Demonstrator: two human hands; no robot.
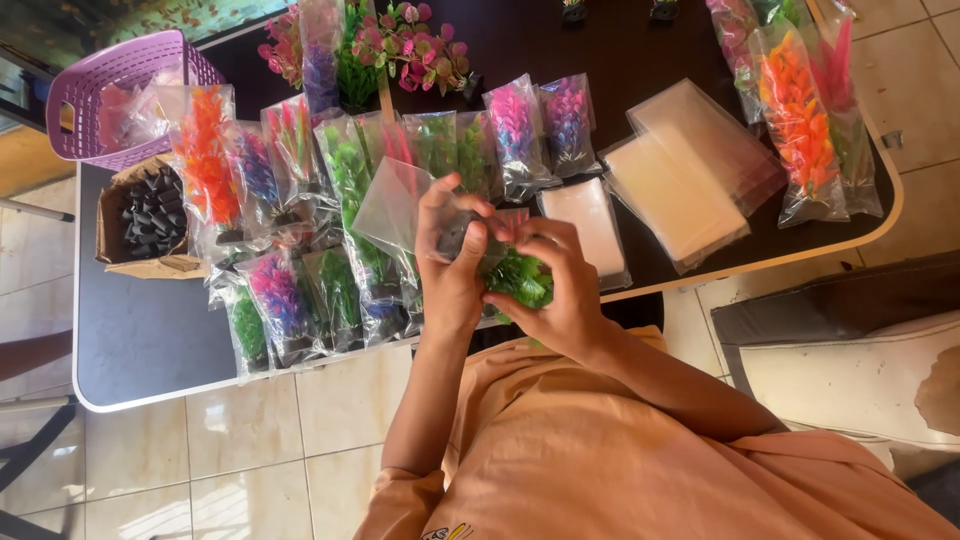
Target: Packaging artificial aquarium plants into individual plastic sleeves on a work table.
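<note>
Above the near edge of the bench (150, 340), your left hand (450, 270) pinches a clear plastic sleeve (392, 205) and your right hand (560, 290) grips the green plastic aquarium plant (520, 278); both look light, the sleeve slippery, so hold the plant's stiffer base.

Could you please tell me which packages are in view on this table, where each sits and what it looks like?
Bagged plastic plants: rows at table middle-left, clear pouches, orange, purple, green, pink.
Empty clear bags: stacked flat at right, rectangular.
Cardboard box: left edge, brown, holding dark bases.
Purple basket: far left corner, slotted.
Green plant: in the right hand.
Clear bag: at the left hand.
</note>
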